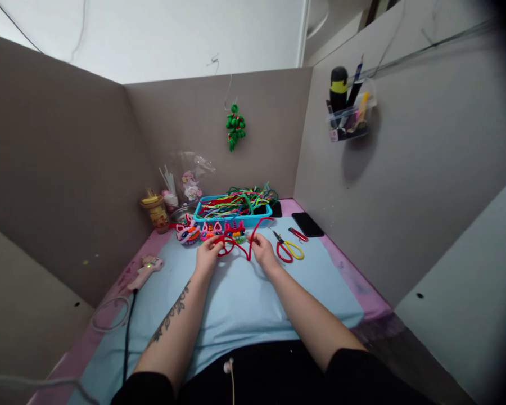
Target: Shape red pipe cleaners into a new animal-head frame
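A red pipe cleaner (248, 251) runs between my two hands above the blue cloth, bent into loops near the left one. My left hand (209, 253) pinches it at the looped part. My right hand (261, 248) has its fingers closed on the longer stretch, whose free end rises toward the upper right. Just beyond my hands stand several colourful pipe-cleaner figures with pointed ears, among them a pink one (211, 230) and a red one (235, 229). Scissors (289, 248) with one red and one yellow handle lie to the right of my right hand.
A blue tray (231, 220) at the back holds many coloured pipe cleaners. A pink glue gun (145, 271) with its black cord lies at left. A dark phone (307, 224) and a red tool (298, 234) lie at right. Partition walls enclose three sides.
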A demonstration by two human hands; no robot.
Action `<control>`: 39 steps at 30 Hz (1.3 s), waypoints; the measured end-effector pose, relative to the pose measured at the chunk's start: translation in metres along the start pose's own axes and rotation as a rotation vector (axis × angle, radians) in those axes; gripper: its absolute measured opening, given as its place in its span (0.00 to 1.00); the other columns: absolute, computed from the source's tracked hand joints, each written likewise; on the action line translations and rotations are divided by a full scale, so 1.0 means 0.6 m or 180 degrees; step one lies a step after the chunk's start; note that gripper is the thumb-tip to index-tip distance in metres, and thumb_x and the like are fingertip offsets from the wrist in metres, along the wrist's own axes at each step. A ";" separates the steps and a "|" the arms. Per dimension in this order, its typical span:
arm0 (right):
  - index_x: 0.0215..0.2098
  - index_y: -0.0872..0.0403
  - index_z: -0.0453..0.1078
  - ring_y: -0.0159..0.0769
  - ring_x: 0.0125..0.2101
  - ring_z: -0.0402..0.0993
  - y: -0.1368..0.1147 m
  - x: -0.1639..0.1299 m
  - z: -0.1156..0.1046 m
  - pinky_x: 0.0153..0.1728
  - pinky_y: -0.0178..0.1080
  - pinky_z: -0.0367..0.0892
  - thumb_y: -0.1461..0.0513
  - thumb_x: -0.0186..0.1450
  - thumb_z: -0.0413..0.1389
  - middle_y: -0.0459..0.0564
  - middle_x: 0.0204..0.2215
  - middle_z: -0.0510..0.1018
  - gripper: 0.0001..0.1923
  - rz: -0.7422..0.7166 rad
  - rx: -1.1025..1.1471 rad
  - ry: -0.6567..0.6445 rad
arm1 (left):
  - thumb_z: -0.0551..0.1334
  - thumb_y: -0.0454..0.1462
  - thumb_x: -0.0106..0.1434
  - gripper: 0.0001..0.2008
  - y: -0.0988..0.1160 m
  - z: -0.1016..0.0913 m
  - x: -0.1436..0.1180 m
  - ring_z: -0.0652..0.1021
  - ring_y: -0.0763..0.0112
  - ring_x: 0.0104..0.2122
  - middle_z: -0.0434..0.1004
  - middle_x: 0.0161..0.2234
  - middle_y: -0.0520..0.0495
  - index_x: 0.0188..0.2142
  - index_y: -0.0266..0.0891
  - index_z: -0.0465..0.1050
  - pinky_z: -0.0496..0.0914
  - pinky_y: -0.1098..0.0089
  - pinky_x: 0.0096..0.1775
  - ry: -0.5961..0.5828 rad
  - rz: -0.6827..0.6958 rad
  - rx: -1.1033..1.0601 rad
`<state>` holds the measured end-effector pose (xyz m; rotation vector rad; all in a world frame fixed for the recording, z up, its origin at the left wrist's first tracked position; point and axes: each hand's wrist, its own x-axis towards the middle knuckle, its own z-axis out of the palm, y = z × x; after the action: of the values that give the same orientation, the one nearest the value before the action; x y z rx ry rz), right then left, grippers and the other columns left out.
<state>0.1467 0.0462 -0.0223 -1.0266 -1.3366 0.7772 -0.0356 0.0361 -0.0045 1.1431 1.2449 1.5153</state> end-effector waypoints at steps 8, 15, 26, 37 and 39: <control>0.45 0.53 0.68 0.30 0.27 0.67 -0.031 -0.018 0.008 0.27 0.32 0.65 0.64 0.52 0.54 0.49 0.37 0.73 0.20 -0.0187 0.0145 -0.0733 | 0.67 0.42 0.45 0.27 -0.004 -0.011 0.008 0.74 0.73 0.24 0.75 0.24 0.49 0.45 0.31 0.71 0.66 0.74 0.27 0.0256 0.0216 0.0169; 0.32 0.54 0.73 0.32 0.29 0.67 -0.045 -0.024 0.007 0.32 0.35 0.64 0.60 0.56 0.57 0.48 0.30 0.72 0.08 -0.0554 -0.0085 -0.0485 | 0.66 0.41 0.48 0.23 -0.004 -0.006 0.002 0.70 0.76 0.21 0.73 0.22 0.51 0.42 0.32 0.73 0.62 0.76 0.24 0.0031 0.0465 0.0563; 0.28 0.55 0.67 0.26 0.20 0.67 -0.020 0.038 -0.059 0.20 0.29 0.62 0.55 0.47 0.63 0.45 0.23 0.73 0.15 0.0595 0.1790 0.0870 | 0.66 0.41 0.47 0.22 -0.002 -0.022 0.009 0.66 0.77 0.18 0.68 0.17 0.54 0.42 0.33 0.74 0.58 0.75 0.22 -0.0085 0.0437 0.0743; 0.41 0.58 0.69 0.25 0.16 0.62 -0.010 0.049 -0.089 0.17 0.29 0.57 0.56 0.51 0.58 0.42 0.19 0.73 0.21 0.0458 0.1143 0.1105 | 0.68 0.41 0.44 0.27 0.019 -0.018 -0.003 0.75 0.70 0.25 0.75 0.23 0.48 0.44 0.32 0.73 0.66 0.72 0.30 -0.0629 -0.0063 0.0289; 0.35 0.58 0.72 0.25 0.16 0.60 -0.013 0.044 -0.087 0.17 0.30 0.55 0.57 0.52 0.57 0.42 0.17 0.71 0.16 0.0513 0.0872 0.0712 | 0.68 0.41 0.45 0.26 0.020 -0.021 -0.001 0.75 0.69 0.26 0.75 0.23 0.49 0.44 0.32 0.73 0.66 0.72 0.31 -0.0645 -0.0013 0.0306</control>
<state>0.2004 0.0601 -0.0019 -0.9772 -0.9360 0.9096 -0.0483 0.0309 0.0060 1.3211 1.1905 1.3121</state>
